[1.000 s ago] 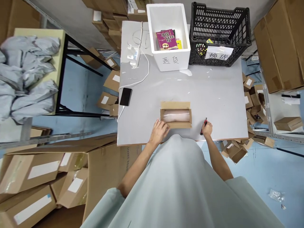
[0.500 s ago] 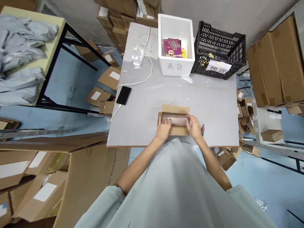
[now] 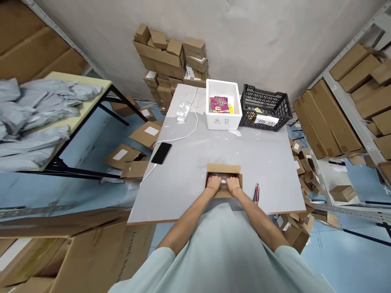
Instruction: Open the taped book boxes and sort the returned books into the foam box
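A small open cardboard box point(image 3: 224, 167) stands near the table's front edge, its far flap raised. Inside lies an item in clear, shiny plastic wrap point(image 3: 224, 180), mostly covered by my hands. My left hand point(image 3: 214, 183) is curled into a fist inside the left half of the box, against the wrapped item. Likewise closed, my right hand point(image 3: 233, 184) presses in at the right half. Whether the fingers pinch any of the wrap is hidden. To the right of the box lie red-and-black cutters or pens point(image 3: 256, 193), too small to tell which.
On the grey table point(image 3: 189, 162) are a phone point(image 3: 161, 153) on a white cable, a power strip point(image 3: 183, 113), a white foam box point(image 3: 224, 122) with books and a black crate point(image 3: 265, 108). Cardboard boxes point(image 3: 161, 57) and shelves surround it; grey parcels point(image 3: 45, 101) lie left.
My hands have gone from open fingers on the wrapped item to closed fists down inside the box. The camera view has tilted up, showing more wall.
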